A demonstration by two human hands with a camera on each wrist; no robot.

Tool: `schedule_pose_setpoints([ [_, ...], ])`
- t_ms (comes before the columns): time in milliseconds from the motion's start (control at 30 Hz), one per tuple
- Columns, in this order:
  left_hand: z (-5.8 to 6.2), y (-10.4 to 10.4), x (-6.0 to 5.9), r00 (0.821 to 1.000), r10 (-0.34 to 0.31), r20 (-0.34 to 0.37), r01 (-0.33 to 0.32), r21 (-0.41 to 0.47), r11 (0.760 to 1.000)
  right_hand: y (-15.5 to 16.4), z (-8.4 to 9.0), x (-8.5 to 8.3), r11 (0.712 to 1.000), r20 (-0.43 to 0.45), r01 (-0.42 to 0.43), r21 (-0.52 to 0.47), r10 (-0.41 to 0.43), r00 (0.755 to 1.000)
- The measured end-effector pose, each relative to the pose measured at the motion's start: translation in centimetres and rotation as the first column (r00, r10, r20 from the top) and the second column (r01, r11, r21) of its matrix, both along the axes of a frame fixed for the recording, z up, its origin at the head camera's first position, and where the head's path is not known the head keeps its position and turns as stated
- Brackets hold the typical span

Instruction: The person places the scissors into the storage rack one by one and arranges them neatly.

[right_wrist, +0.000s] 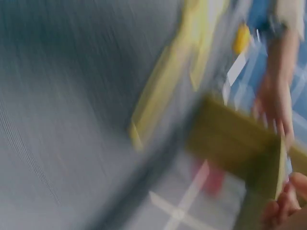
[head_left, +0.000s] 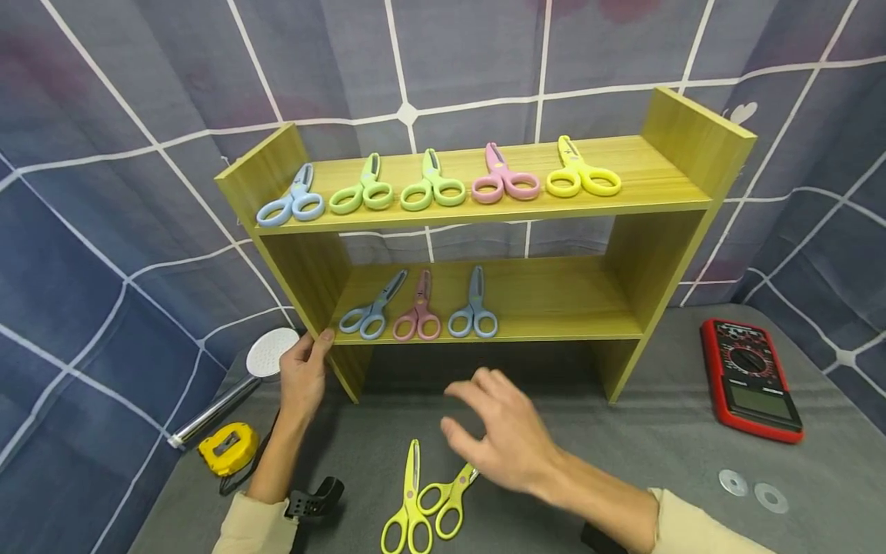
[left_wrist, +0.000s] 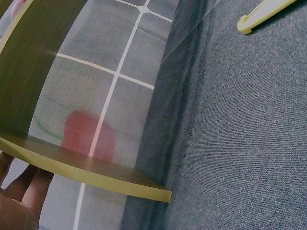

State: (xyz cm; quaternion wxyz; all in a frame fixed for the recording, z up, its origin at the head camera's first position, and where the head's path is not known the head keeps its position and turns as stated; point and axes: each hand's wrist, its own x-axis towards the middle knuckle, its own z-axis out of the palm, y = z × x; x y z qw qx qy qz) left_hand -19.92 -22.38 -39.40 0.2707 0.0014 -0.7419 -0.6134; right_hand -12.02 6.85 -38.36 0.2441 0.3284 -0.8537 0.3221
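Note:
A two-tier wooden shelf (head_left: 526,335) stands at the middle. My left hand (head_left: 303,377) holds its left side panel at the lower board's height, with fingers on the panel's outer face in the left wrist view. My right hand (head_left: 501,431) is over the table in front of the shelf, fingers loosely bent and nothing in them. Just below and left of it lie two yellow-green scissors, one long pair (head_left: 411,500) and one (head_left: 453,492) partly covered by the hand. On the lower board lie blue-grey scissors (head_left: 374,312), pink scissors (head_left: 419,312) and another blue-grey pair (head_left: 474,308).
Along the top board lie blue scissors (head_left: 296,198), two green pairs, pink scissors (head_left: 504,178) and yellow scissors (head_left: 580,173). Left of the shelf are a shower head (head_left: 272,352) and a yellow tape measure (head_left: 230,448). At right lie a red multimeter (head_left: 751,381) and two washers.

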Motion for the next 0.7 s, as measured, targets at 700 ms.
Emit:
schedule_pose_setpoints([
  [700, 0.1, 0.0, 0.0, 0.999, -0.002, 0.038, 0.001, 0.009, 1.000, -0.9, -6.8, 4.7, 0.854, 0.343, -0.246, 0.458, 0.086, 0.935],
])
